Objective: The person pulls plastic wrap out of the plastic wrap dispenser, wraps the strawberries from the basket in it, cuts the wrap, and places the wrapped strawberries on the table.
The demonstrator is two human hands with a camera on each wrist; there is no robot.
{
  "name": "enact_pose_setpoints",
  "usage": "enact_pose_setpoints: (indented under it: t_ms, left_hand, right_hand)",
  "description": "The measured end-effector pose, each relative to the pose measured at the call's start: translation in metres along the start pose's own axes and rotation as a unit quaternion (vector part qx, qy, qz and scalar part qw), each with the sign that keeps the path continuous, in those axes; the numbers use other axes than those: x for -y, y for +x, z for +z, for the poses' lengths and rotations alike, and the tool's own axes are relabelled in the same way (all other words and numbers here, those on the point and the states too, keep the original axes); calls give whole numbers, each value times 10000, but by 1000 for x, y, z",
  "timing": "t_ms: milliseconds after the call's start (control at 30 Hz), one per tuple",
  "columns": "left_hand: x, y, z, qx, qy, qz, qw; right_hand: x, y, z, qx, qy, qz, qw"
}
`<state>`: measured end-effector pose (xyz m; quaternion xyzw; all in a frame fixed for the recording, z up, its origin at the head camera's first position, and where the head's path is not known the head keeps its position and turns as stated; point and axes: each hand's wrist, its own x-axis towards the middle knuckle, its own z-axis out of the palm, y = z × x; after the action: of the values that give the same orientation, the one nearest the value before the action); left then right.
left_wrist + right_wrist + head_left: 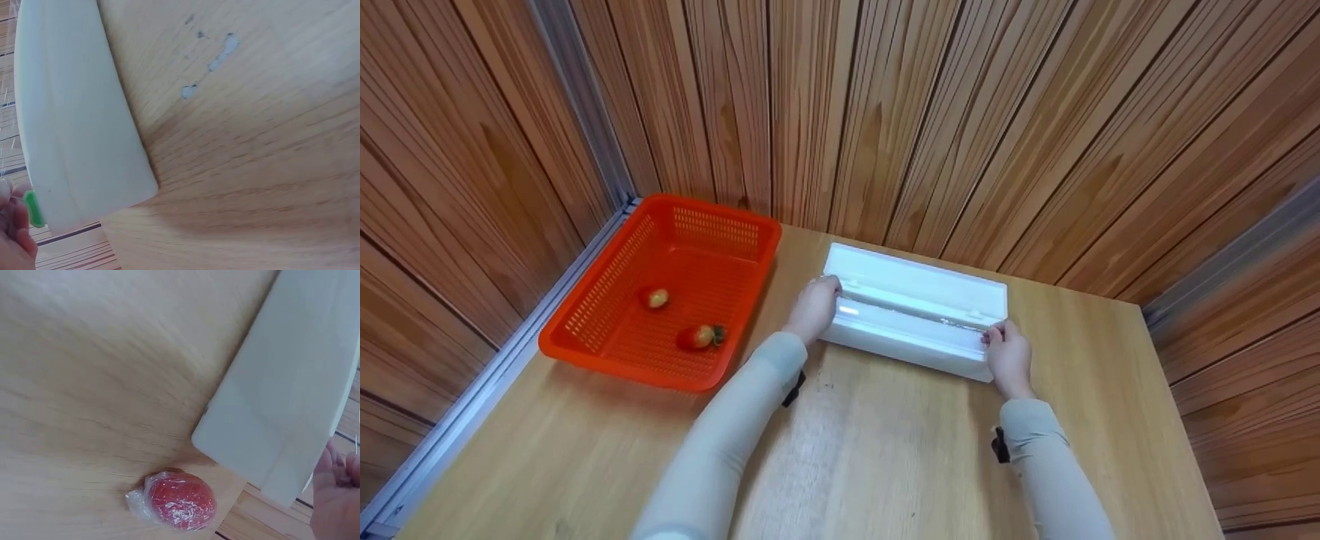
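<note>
A white cling film dispenser (906,349) lies on the table by the back wall with its lid (919,279) raised. My left hand (812,309) is at its left end, where the fingers pinch the edge of the clear film (7,121). At the other end my right hand (1011,361) pinches the film between thumb and fingers. A green tab (34,209) sticks out beside the left fingers in the left wrist view. A film-wrapped red tomato (183,502) sits near the dispenser's right end; in the head view it is hidden.
An orange plastic basket (660,379) stands on the table at the left, holding a tomato (655,298) and another with a green stem (703,337). Wood-plank walls (877,112) close off the back and both sides.
</note>
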<state>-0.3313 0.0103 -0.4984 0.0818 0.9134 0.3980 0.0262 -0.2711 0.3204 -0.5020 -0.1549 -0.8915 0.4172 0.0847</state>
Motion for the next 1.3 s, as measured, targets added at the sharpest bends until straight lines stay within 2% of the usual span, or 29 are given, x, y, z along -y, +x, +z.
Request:
enact_pose_setpoints:
  t_ms: [100,233,433,567,767,967,1067,1300]
  left_hand:
    - [-1,1,0,-1,-2,62,10000]
    - [-5,4,-3,2,-142,124,9998]
    - [-12,6,-10,-4,-382,207,9991]
    - [-16,7,-15,-59,-430,261,9987]
    - [-22,5,-25,-71,-730,207,9971]
    - [-30,3,-35,-236,-857,167,9959]
    - [-35,3,-38,-377,-831,252,9955]
    - [-46,2,-44,-696,-866,621,9919]
  right_hand:
    - [0,1,-3,281,184,-11,9994]
    - [4,1,-6,330,105,-147,9993]
    - [16,1,-16,299,390,365,9981]
    - [22,2,-23,263,447,494,9974]
    - [27,3,-32,95,400,332,9986]
    - [36,3,-44,131,658,421,9969]
    - [41,3,-50,45,609,378,9974]
    - [50,2,-61,-323,480,-20,9983]
